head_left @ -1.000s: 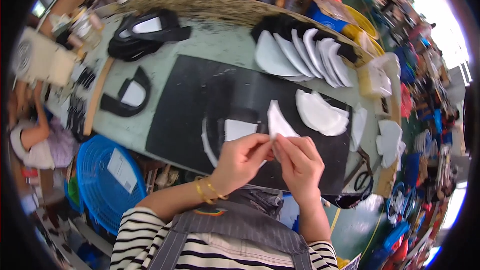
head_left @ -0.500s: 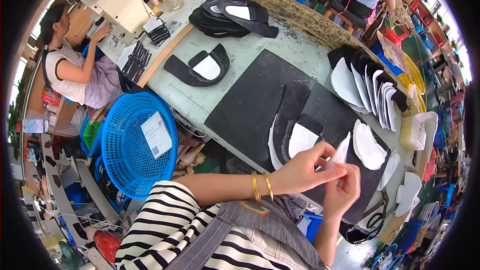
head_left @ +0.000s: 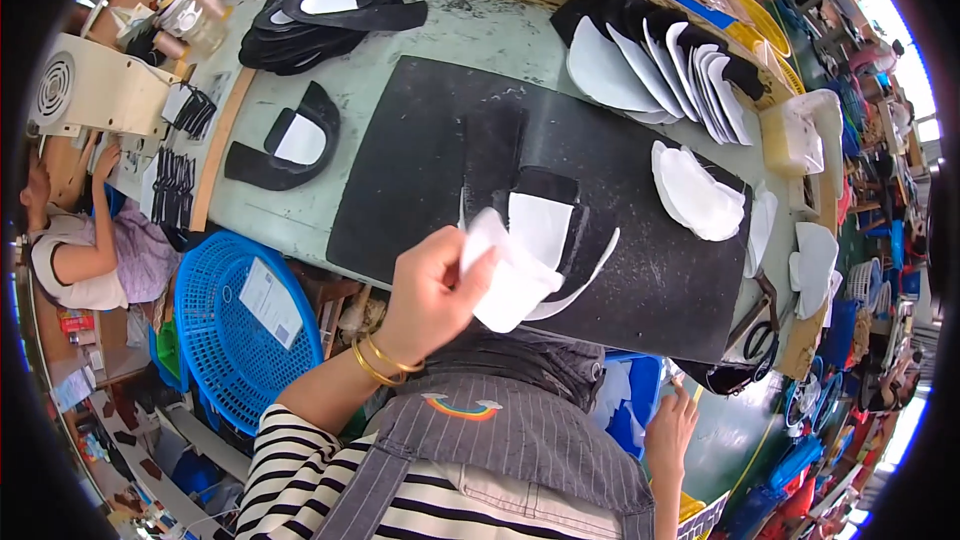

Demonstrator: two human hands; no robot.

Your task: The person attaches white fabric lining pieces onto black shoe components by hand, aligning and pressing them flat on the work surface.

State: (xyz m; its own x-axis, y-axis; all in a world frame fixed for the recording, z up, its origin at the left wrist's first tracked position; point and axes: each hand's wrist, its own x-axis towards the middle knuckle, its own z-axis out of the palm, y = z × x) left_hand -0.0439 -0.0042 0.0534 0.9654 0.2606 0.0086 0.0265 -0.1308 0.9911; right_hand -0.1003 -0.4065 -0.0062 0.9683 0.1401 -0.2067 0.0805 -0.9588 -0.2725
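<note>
My left hand (head_left: 435, 290) pinches a white, rounded sheet piece (head_left: 510, 285) between thumb and fingers. It hangs over the front part of a black mat (head_left: 420, 180). Behind it lies a black curved fabric piece with a white patch (head_left: 540, 225), partly covered by the held piece. A thin white curved edge (head_left: 598, 275) shows at that fabric piece's side. Off the table's front edge, my right hand (head_left: 670, 430) is beside a blue bin (head_left: 640, 395) holding white scraps. Its fingers stretch upward and apart, with nothing visible in them.
White rounded pieces (head_left: 695, 195) lie on the mat's right. Fanned white-and-black pieces (head_left: 650, 70) stand behind; a black stack (head_left: 320, 25) sits back left. Scissors (head_left: 760, 340) rest at the right edge. A blue basket (head_left: 240, 325) stands left, near a co-worker at a sewing machine (head_left: 105, 90).
My hands have parted: the left moved left with the white piece, the right went down to the blue bin. The whole view has shifted, with the table things now further left.
</note>
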